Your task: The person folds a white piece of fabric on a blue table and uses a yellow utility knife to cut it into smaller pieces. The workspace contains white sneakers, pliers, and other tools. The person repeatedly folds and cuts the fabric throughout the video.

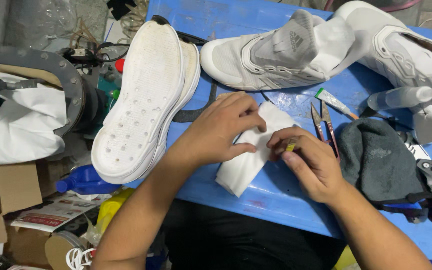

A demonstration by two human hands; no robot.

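Clearly, left hand (pixel 221 132) pressed the white cloth (pixel 248 155) flat on the blue worktop (pixel 276 195) w/ fingers spread, while right hand (pixel 308 165) pinched a small yellow bit (pixel 290 147) at cloth's edge; steadier hold looked best.

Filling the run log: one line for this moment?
left hand pressing white cloth | right hand pinching small yellow item | snips beside | blue table
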